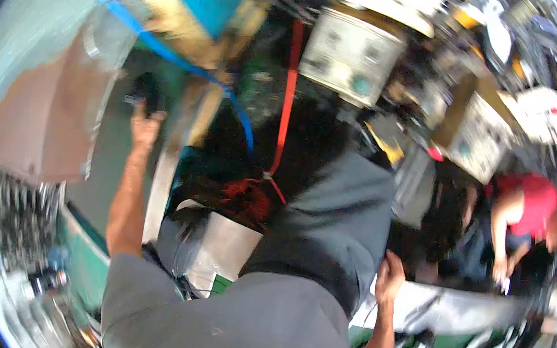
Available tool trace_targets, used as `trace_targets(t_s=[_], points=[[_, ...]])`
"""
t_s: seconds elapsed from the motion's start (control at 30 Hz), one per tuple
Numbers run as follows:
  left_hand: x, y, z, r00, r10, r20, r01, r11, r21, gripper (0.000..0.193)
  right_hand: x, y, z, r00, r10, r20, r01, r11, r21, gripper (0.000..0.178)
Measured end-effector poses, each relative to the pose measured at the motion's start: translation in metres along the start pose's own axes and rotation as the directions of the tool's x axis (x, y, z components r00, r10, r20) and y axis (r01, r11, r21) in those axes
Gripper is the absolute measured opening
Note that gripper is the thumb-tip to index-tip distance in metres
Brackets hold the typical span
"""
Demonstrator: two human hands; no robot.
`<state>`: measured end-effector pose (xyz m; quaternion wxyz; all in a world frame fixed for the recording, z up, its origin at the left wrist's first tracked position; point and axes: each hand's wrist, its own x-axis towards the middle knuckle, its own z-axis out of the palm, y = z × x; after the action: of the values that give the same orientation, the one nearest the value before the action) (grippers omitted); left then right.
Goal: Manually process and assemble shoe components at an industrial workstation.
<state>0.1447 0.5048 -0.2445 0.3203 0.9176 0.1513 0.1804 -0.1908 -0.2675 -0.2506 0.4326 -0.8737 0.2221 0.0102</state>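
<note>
My left hand (145, 126) stretches forward over a grey surface at the left. Its thumb and a finger meet a small black object (147, 90), whose kind I cannot make out through the blur. My right hand (389, 278) is low beside my dark trouser leg (344, 203), close to the pale edge of a panel (456, 311). Those fingers look bent, but blur hides whether they hold anything.
A red strap (288, 99) and a blue hose (168, 56) cross the middle. Scuffed white boxes (348, 57) stand ahead. A person in a red top (528, 205) bends down at the right. A brownish-grey panel (50, 104) rises on the left.
</note>
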Motion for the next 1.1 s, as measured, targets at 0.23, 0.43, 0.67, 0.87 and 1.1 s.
trace_targets(t_s=[0.23, 0.43, 0.67, 0.87, 1.1], points=[[0.003, 0.028, 0.142, 0.666, -0.102, 0.739, 0.643, 0.580, -0.500, 0.037, -0.090, 0.005, -0.016, 0.905, 0.189, -0.381, -0.177, 0.982, 0.068, 0.040], [-0.215, 0.220, 0.208, 0.435, 0.435, 0.788, -0.039, 0.884, -0.466, 0.034, -0.316, 0.138, -0.038, 0.450, 0.485, -0.750, -0.759, 0.651, -0.033, 0.048], [-0.265, 0.334, 0.199, 0.496, 0.227, 0.838, 0.262, 0.881, -0.393, 0.041, -0.449, 0.218, -0.058, 0.096, 0.677, -0.729, -0.928, 0.326, 0.180, 0.075], [-0.287, 0.407, 0.197, 0.328, 0.298, 0.896, 0.221, 0.898, -0.380, 0.042, -0.301, 0.225, -0.139, 0.552, 0.454, -0.700, -0.753, 0.632, -0.184, 0.068], [-0.398, 0.481, 0.233, -0.053, 0.489, 0.871, 0.217, 0.857, -0.468, 0.038, -0.303, 0.238, -0.155, 0.514, 0.701, -0.494, -0.835, 0.540, -0.101, 0.063]])
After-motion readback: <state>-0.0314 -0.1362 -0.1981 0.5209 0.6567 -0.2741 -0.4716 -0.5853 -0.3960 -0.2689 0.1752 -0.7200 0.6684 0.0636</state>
